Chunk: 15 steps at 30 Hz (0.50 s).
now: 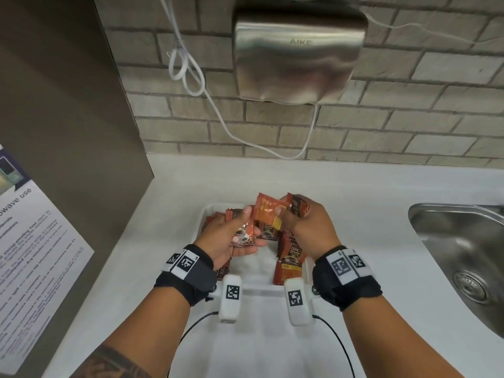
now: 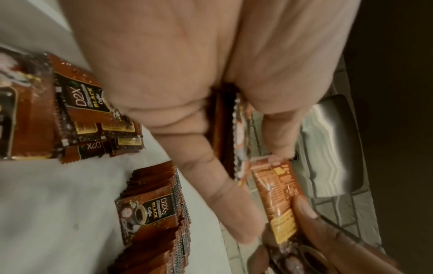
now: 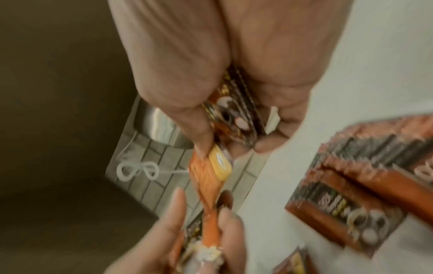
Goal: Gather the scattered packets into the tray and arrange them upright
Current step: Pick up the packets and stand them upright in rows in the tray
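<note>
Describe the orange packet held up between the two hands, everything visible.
The orange packet is a small flat sachet of glossy foil-like wrap, its printed back with a yellow panel facing the camera. It is tilted above the white tray, clear of the packets there. The right hand pinches its right edge; the left hand's fingertips touch its left side.

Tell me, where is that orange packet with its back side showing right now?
In the head view the orange packet is held up between the left hand and right hand, above the far end of the white tray, below the wall-mounted hand dryer.
</note>
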Tool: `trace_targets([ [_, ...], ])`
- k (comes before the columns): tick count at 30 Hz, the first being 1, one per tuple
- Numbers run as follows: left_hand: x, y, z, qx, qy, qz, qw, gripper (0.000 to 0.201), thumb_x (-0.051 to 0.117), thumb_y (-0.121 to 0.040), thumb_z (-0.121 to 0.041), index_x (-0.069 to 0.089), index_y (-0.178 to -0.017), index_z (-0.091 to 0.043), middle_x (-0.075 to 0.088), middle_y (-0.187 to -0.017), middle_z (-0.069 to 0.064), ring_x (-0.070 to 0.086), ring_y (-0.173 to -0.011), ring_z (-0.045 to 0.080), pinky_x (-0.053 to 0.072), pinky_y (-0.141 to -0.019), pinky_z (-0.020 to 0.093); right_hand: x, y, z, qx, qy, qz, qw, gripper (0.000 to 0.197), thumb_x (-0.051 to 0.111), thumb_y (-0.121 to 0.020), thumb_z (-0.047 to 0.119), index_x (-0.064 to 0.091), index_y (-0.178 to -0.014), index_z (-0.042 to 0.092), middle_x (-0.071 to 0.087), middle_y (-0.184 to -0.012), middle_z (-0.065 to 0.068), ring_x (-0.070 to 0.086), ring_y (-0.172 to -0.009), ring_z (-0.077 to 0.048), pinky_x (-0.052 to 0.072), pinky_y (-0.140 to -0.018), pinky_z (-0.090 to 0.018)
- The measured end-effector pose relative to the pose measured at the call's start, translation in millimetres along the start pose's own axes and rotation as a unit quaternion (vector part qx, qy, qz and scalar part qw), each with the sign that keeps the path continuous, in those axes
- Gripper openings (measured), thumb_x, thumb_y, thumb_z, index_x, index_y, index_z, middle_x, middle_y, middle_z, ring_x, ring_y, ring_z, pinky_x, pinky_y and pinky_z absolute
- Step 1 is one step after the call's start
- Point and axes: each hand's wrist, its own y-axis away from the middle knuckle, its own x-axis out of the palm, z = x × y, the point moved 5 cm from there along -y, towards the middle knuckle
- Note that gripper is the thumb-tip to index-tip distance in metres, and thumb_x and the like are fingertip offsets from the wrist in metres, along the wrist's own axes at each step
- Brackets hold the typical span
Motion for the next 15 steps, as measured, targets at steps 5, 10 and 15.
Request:
trace_targets([
  [5, -1, -9, -6, 0.019, 0.051, -0.001, 0.999, 0.035, 0.066, -0.093, -0.031, 0.07, -0.12, -0.009, 0.073, -0.099, 0.014, 0.072, -0.081, 0.022, 0.059, -0.058, 0.027, 29, 19, 12, -0.173, 0.105, 0.043, 0.978, 0.018, 0.078, -0.084, 0.018, 0.07, -0.099, 0.026, 0.067, -0.094, 0.01, 0.065, -0.086, -0.005, 0.054, -0.079, -0.024],
  [10, -12, -14, -9, 0.064, -0.011, -0.026, 0.998, 0.031, 0.07, -0.091, -0.01, 0.069, -0.121, -0.017, 0.075, -0.108, 0.009, 0.071, -0.078, 0.019, 0.055, -0.048, 0.024, 15, 16, 3, -0.009, -0.05, 0.002, 0.999, 0.043, 0.093, -0.064, 0.025, 0.069, -0.099, 0.02, 0.067, -0.087, 0.006, 0.062, -0.077, 0.0, 0.05, -0.071, -0.012],
  [15, -8, -12, -12, 0.087, -0.097, 0.002, 0.992, 0.035, 0.078, -0.084, -0.019, 0.07, -0.117, -0.02, 0.076, -0.102, 0.004, 0.07, -0.082, 0.015, 0.05, -0.052, 0.024, 8, 6, 2, 0.074, -0.056, 0.12, 0.988, 0.036, 0.087, -0.075, 0.024, 0.07, -0.106, 0.014, 0.076, -0.093, -0.002, 0.073, -0.086, -0.011, 0.057, -0.081, -0.022],
])
